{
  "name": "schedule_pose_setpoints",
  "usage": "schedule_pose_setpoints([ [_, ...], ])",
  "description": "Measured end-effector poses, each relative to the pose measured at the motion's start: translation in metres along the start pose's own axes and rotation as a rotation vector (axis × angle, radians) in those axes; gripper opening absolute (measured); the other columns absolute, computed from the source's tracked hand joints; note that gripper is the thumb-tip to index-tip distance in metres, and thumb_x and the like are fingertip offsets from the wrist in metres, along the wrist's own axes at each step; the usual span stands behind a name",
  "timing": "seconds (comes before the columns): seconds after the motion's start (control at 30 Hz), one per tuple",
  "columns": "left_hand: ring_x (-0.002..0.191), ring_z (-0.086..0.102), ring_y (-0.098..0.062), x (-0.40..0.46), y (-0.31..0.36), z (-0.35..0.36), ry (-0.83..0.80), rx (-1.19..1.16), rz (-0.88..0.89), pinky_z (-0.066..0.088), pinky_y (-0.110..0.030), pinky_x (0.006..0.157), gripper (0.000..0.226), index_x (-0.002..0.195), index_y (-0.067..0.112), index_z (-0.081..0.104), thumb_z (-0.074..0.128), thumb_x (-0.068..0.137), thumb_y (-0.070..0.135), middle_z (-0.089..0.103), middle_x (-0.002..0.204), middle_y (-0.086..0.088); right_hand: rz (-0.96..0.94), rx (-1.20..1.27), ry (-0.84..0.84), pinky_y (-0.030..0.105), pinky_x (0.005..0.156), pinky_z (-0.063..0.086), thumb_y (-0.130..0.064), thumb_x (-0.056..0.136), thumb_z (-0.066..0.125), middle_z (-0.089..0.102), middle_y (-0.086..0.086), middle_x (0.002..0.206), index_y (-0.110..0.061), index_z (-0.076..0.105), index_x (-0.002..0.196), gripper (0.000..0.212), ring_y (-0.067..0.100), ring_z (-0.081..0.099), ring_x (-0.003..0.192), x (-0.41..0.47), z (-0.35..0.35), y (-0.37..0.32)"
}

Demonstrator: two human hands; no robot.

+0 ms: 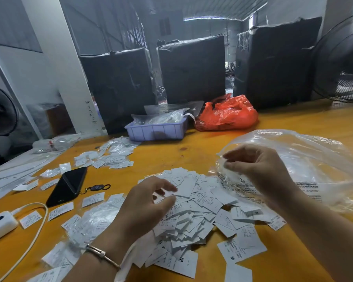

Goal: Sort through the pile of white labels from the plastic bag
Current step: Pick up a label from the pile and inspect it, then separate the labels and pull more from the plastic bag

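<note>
Head view: left hand (149, 202) hovers loose-fingered over labels (192, 216); right hand (259, 167) pinches plastic bag (306, 159).

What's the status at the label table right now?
Left hand open over label pile. Right hand grips clear plastic bag. Nothing blocking.

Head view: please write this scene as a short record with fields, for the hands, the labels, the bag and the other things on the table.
left hand: left hand over the pile, fingers curled loosely, fingertips at the labels
right hand: right hand pinches the edge of the clear plastic bag
labels: pile of white labels loose on the orange table, some marked S or M
left of pile: black phone with key ring
far side: blue tray, red bag
</note>
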State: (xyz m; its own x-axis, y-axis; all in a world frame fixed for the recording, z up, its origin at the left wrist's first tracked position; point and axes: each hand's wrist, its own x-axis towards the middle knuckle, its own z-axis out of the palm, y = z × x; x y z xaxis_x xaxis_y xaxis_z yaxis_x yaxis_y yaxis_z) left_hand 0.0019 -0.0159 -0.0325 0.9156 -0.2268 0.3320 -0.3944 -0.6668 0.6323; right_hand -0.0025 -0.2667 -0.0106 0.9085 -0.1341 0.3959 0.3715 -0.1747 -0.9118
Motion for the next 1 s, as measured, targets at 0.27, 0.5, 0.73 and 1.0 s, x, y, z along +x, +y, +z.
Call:
schedule_pose_setpoints([
  [0.27, 0.122, 0.048, 0.015, -0.002, 0.016, -0.001, -0.223, -0.214, 0.104, 0.045, -0.013, 0.093, 0.075, 0.134, 0.051, 0.046, 0.077, 0.067, 0.062, 0.054, 0.131, 0.033, 0.147, 0.152, -0.501, 0.029, 0.065, 0.047, -0.002, 0.071, 0.077, 0.073, 0.01, 0.079, -0.013, 0.075, 0.079, 0.013, 0.017, 0.062, 0.069, -0.021, 0.025, -0.001],
  [0.5, 0.078, 0.074, -0.016, -0.002, 0.017, -0.002, -0.18, -0.33, 0.062, 0.056, -0.022, 0.076, 0.005, 0.085, 0.007, 0.076, 0.077, 0.081, 0.005, 0.077, 0.077, -0.006, -0.051, 0.098, -0.251, 0.015, 0.059, 0.049, -0.001, 0.076, 0.075, 0.074, 0.004, 0.078, -0.011, 0.073, 0.083, 0.012, 0.009, 0.066, 0.067, -0.021, 0.028, 0.002],
  [0.73, 0.071, 0.074, -0.019, -0.001, 0.011, -0.002, -0.053, -0.362, -0.065, 0.058, -0.024, 0.067, 0.009, 0.077, 0.004, 0.07, 0.077, 0.081, 0.007, 0.075, 0.07, -0.008, -0.094, -0.776, -0.331, 0.025, 0.078, 0.047, -0.037, 0.078, 0.075, 0.058, -0.018, 0.099, -0.033, 0.066, 0.1, 0.024, 0.001, 0.052, 0.089, -0.008, 0.017, 0.033],
  [1.0, 0.077, 0.074, -0.015, -0.001, 0.013, 0.001, -0.051, -0.372, -0.097, 0.059, -0.024, 0.077, 0.01, 0.078, 0.013, 0.076, 0.075, 0.082, 0.021, 0.077, 0.076, -0.003, -0.198, -0.966, -0.464, 0.025, 0.077, 0.041, -0.058, 0.079, 0.065, 0.059, -0.017, 0.11, -0.033, 0.065, 0.105, 0.036, 0.003, 0.048, 0.093, -0.009, 0.022, 0.033],
])
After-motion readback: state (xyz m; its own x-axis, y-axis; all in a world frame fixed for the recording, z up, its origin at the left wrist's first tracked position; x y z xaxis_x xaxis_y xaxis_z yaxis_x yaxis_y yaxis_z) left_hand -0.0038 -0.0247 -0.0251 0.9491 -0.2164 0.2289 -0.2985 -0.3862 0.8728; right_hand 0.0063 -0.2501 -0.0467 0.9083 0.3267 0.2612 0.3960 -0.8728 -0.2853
